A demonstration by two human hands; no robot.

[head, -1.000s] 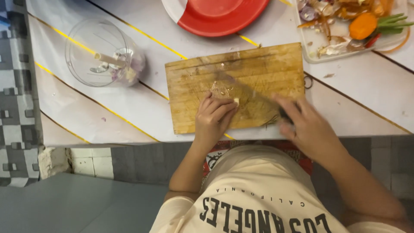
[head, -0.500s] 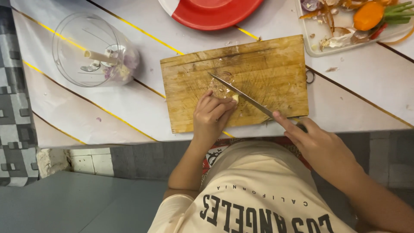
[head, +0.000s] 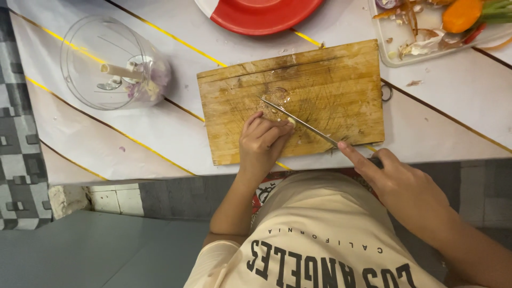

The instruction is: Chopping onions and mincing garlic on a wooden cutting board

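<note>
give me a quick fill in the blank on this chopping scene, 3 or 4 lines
1. The right hand holds a ____ whose blade lies across the wooden cutting board.
2. The left hand pins a small pale piece of food on the ____.
3. The plate beyond the board is ____ in colour.
4. The clear plastic bowl lies to the ____ of the board.

Missing words: knife; cutting board; red; left
</note>
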